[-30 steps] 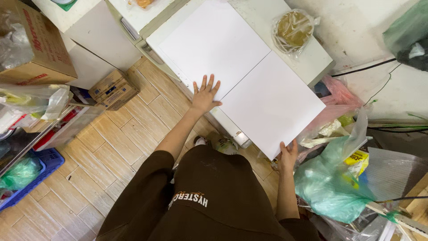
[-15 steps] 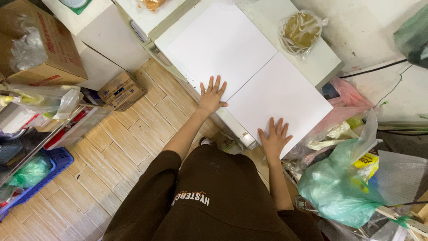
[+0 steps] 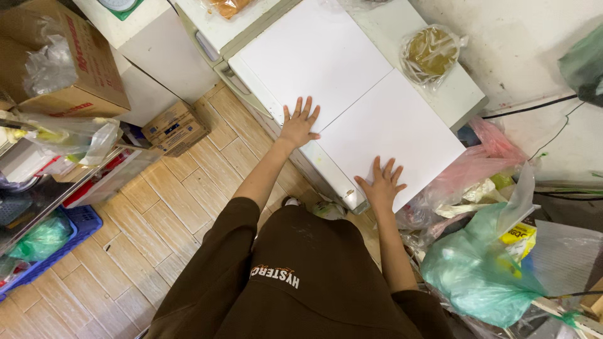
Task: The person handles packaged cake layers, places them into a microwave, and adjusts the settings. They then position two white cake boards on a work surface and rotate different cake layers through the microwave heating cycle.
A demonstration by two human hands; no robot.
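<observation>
Atop a white chest freezer (image 3: 402, 132), left hand (image 3: 299, 125) and right hand (image 3: 381, 186) press flat, fingers spread; bagged food (image 3: 431, 53) could slide off if lids lift.

A large brown cardboard box (image 3: 75, 59) with red print sits at the upper left of the frame, and a smaller brown carton (image 3: 174, 127) with a dark label lies on the wood floor just below it, left of centre. At the upper right a clear bag (image 3: 432, 53) holds something round and brown, while a pink bag (image 3: 487, 160), a green bag (image 3: 480, 273) and a yellow packet (image 3: 520, 238) crowd the lower right.
</observation>
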